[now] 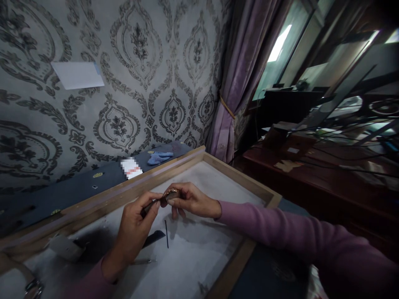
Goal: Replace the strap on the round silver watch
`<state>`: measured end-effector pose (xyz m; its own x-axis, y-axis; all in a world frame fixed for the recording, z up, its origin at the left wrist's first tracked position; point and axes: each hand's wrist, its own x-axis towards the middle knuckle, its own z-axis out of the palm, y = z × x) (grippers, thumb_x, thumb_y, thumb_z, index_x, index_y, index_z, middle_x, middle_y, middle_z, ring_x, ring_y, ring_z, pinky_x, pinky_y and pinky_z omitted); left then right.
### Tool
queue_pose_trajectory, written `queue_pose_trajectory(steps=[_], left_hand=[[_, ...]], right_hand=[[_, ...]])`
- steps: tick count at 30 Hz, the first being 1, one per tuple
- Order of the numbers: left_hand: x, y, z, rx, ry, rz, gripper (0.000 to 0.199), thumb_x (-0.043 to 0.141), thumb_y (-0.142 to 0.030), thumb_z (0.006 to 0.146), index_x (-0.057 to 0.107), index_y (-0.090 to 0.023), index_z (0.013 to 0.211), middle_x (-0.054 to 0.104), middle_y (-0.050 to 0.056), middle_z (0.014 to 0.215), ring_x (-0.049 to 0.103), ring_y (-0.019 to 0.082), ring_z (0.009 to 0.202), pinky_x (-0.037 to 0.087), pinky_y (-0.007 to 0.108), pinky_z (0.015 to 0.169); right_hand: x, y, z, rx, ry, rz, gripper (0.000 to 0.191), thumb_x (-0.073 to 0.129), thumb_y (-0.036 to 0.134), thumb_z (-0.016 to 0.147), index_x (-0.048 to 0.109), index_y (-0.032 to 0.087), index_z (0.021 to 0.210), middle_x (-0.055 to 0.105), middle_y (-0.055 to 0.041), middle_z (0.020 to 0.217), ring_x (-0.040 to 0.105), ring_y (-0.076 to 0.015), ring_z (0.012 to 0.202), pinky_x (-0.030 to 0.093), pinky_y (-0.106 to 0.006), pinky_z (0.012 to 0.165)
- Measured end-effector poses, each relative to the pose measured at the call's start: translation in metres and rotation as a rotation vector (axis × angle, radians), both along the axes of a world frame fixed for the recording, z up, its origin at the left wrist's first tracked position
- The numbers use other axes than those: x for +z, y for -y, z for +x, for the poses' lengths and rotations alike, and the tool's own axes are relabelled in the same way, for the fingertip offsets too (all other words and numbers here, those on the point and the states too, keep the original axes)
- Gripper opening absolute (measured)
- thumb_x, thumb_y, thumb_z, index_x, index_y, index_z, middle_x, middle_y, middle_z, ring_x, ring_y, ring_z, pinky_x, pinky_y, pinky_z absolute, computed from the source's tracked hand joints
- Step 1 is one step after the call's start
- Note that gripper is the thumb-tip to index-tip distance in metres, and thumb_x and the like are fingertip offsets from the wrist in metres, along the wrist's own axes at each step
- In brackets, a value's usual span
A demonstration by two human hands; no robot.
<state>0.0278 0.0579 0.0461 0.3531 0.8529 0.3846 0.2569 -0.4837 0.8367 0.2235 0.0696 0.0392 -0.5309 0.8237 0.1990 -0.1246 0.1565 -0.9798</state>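
Observation:
My right hand (191,198) pinches a small curved brown piece (171,194) with a shiny gold-looking edge; its exact kind is unclear. My left hand (135,222) is closed, thumb against fingers, on a dark slim piece (149,207). The tip of that piece meets the curved piece, and I cannot tell whether they are joined. Both hands are above a white board (193,265) with a raised wooden rim. Beneath them on the board lie a thin black stick (166,234), a flat black piece (155,238) and a slim metal-tipped tool (145,261).
A pale block-like object (66,247) stands on the left of the board, near a light strap with a metal part (34,286). Beyond the wooden rim (102,203) lie a blue cloth (160,157) and a white packet (131,167). Cables cross the dark red table (264,162).

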Motion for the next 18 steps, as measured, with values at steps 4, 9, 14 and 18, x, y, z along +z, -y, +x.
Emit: queue_pose_trajectory(steps=[4,9,14,18], left_hand=[[-0.0023,-0.0007,-0.0001,-0.005,0.023,-0.018,0.02,0.055,-0.028,0.087,0.069,-0.016,0.093,0.064,-0.001,0.069,0.044,0.01,0.052,0.035,0.02,0.05],[-0.004,0.0007,0.0028,-0.01,0.04,-0.06,0.02,0.055,-0.03,0.087,0.069,-0.015,0.092,0.061,-0.002,0.065,0.042,0.01,0.052,0.034,0.02,0.05],[-0.0049,0.0036,0.0056,0.006,0.043,-0.063,0.021,0.055,-0.031,0.087,0.069,-0.015,0.089,0.056,-0.004,0.06,0.04,0.009,0.05,0.032,0.02,0.048],[-0.0083,0.0032,0.0073,0.006,0.064,-0.074,0.02,0.055,-0.029,0.087,0.069,-0.015,0.089,0.055,-0.004,0.059,0.039,0.009,0.049,0.031,0.02,0.047]], right_hand=[[-0.0014,-0.0011,-0.0013,0.006,-0.017,-0.041,0.037,0.07,0.046,0.081,0.059,0.011,0.089,0.068,-0.0061,0.087,0.063,-0.0066,0.054,0.044,-0.014,0.041],[-0.0014,-0.0004,-0.0035,-0.014,-0.027,-0.116,0.04,0.074,0.047,0.076,0.057,0.012,0.085,0.067,-0.0018,0.076,0.059,-0.0058,0.048,0.042,-0.013,0.037],[0.0009,0.0019,-0.0052,-0.058,-0.001,-0.137,0.041,0.075,0.047,0.074,0.057,0.012,0.085,0.067,0.0,0.073,0.052,-0.0028,0.04,0.036,-0.012,0.033],[-0.001,0.0032,-0.0065,-0.064,-0.003,-0.155,0.039,0.075,0.046,0.075,0.056,0.014,0.085,0.065,0.0032,0.068,0.046,-0.0022,0.034,0.03,-0.013,0.028]])
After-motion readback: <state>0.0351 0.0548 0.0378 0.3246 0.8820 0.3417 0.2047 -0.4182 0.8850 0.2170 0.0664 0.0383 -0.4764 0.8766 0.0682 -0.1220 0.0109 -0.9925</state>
